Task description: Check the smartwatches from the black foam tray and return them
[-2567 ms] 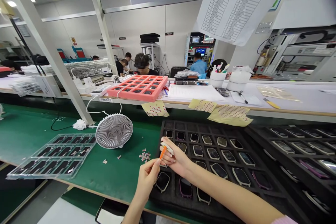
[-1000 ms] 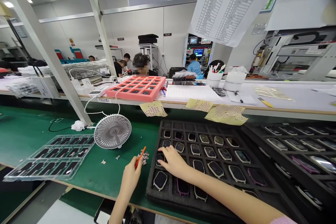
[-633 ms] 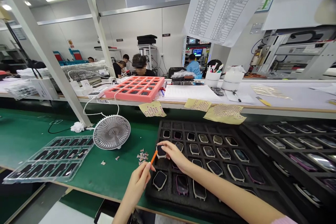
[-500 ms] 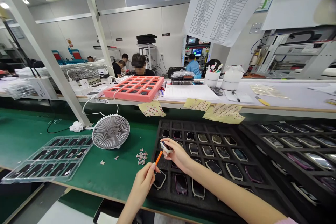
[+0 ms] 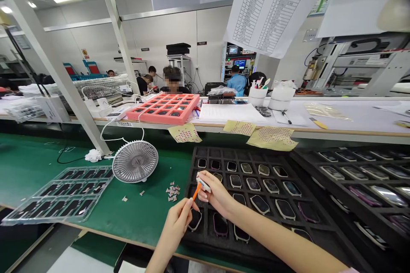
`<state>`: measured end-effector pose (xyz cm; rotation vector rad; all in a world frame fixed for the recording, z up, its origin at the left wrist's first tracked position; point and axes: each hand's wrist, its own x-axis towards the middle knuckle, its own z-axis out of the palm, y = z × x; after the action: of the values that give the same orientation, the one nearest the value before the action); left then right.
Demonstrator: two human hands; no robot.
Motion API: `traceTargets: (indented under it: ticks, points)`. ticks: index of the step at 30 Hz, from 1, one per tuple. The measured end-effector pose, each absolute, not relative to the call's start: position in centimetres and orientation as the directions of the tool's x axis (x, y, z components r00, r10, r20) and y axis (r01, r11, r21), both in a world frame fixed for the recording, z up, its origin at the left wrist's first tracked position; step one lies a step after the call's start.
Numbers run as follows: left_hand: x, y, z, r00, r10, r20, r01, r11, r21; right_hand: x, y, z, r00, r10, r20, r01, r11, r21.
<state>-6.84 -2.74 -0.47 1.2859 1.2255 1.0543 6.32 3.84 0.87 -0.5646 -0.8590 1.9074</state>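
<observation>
My right hand (image 5: 217, 195) pinches a small watch case (image 5: 203, 182) and holds it edge-on above the left end of a black foam tray (image 5: 282, 162) of several watch cases. My left hand (image 5: 177, 227) grips a thin orange stick (image 5: 195, 192), and its tip touches the underside of the held case. Below my hands, more cases lie in the tray's front row. A small heap of peeled white bits (image 5: 172, 192) lies on the green mat just left of the tray.
A small white desk fan (image 5: 135, 167) stands left of the tray. A clear plastic tray (image 5: 60, 194) of dark parts sits at the front left. Another black tray (image 5: 368, 170) is at the right. A pink tray (image 5: 163, 108), papers and cups are on the raised shelf. Several people work behind.
My right hand set a case down in the tray, picked another from the left column and lifted it. My left hand swung the orange stick away to the left, then back to the case.
</observation>
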Motion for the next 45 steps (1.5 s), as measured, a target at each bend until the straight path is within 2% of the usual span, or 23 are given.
traceTargets:
  ticks: [7, 10, 13, 16, 25, 34, 38, 41, 45]
  points:
    - [-7.4, -2.4, -0.4, 0.137, 0.988, -0.074, 0.101, 0.060, 0.993, 6.2, 3.7, 0.6, -0.462, 0.887, -0.002, -0.583, -0.306, -0.753]
    - [-7.7, -2.1, -0.3, 0.188, 0.975, -0.118, 0.102, 0.101, 0.990, 6.3, 3.7, 0.2, -0.499, 0.866, -0.018, -0.581, -0.350, -0.735]
    - [-7.4, -1.9, -0.5, 0.181, 0.978, -0.103, 0.045, 0.097, 0.994, 6.2, 3.7, 0.1, -0.548, 0.837, -0.021, -0.621, -0.423, -0.660]
    - [-6.6, -1.8, -1.1, 0.130, 0.989, -0.067, -0.039, 0.073, 0.997, 6.0, 3.6, 0.4, -0.527, 0.849, -0.018, -0.668, -0.428, -0.609]
    - [-5.2, -1.7, -2.8, 0.066, 0.995, -0.074, -0.207, 0.087, 0.974, 5.7, 3.5, 0.4, -0.437, 0.897, -0.063, -0.692, -0.381, -0.613]
    - [-4.6, -1.8, -3.1, 0.060, 0.997, -0.057, -0.227, 0.070, 0.971, 5.8, 3.3, 0.6, -0.485, 0.872, -0.065, -0.688, -0.426, -0.588]
    - [-4.7, -1.7, -3.1, 0.069, 0.997, -0.045, -0.194, 0.058, 0.979, 5.9, 3.3, 0.5, -0.494, 0.863, -0.108, -0.679, -0.460, -0.572]
    - [-5.2, -1.4, -2.9, 0.078, 0.995, -0.062, -0.136, 0.072, 0.988, 6.1, 3.3, 0.2, -0.459, 0.882, -0.111, -0.678, -0.428, -0.597]
    - [-5.9, -0.8, -2.0, -0.006, 0.999, -0.033, -0.076, 0.032, 0.997, 6.3, 3.1, -0.2, -0.354, 0.933, -0.067, -0.612, -0.285, -0.738]
